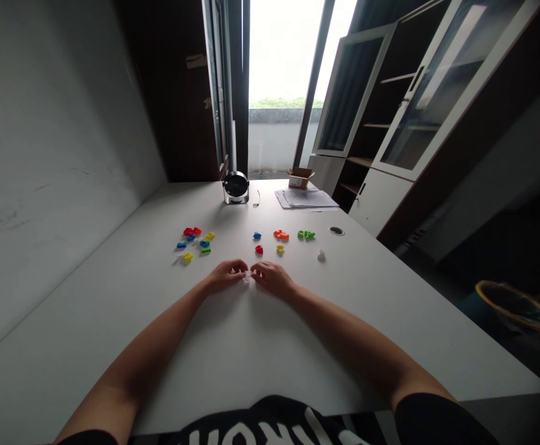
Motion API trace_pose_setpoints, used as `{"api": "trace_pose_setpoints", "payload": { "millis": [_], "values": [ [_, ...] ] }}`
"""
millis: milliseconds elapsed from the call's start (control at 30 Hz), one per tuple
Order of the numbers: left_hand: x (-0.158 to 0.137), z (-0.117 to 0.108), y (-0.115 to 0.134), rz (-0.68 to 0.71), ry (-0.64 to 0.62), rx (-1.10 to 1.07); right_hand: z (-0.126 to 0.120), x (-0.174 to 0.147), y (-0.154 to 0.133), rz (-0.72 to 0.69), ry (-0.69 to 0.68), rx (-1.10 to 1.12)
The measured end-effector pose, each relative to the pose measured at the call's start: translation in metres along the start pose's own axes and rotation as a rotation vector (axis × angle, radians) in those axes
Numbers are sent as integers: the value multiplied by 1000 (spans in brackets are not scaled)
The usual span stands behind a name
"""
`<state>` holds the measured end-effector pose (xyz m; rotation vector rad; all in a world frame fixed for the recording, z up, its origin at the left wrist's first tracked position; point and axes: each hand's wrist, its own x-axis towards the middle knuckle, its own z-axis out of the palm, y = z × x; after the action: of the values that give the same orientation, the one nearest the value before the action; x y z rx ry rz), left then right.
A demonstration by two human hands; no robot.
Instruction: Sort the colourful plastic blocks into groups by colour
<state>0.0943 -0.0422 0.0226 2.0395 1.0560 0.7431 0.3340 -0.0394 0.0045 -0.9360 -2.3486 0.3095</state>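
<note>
My left hand [229, 273] and my right hand [270, 276] meet above the white table, fingertips pinched on a small white plastic piece [247, 276] between them. Its exact shape is too small to make out. Beyond my left hand lies a loose group of small plastic pieces: red [192, 232], blue [181, 245], yellow [187, 257] and green [205, 250]. Past my right hand, sorted by colour, sit a blue piece [257, 235], a red piece [259, 250], a yellow piece [280, 250], orange pieces [281, 235], green pieces [305, 235] and a whitish piece [321, 254].
A round black-and-silver device [235, 188] stands at the table's [260, 364] far end. Right of it are a thin dark cord [256, 199], papers [307, 198] and an open cardboard box [300, 178]. A round cable hole [337, 231] lies near the right edge; a wall borders the left.
</note>
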Motion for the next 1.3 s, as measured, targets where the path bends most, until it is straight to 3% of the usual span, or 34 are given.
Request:
{"api": "trace_pose_setpoints", "payload": {
  "millis": [567,900,1300],
  "values": [
    [1,0,-3,-16,24,-18,-3,-2,-5,73,-103,-99],
    [3,1,-7,-40,-20,-5,-1,-5,-1,26,-44,-105],
    [2,2,-7,-48,-17,10,-4,-2,-7,72,-46,-91]
  ]
}}
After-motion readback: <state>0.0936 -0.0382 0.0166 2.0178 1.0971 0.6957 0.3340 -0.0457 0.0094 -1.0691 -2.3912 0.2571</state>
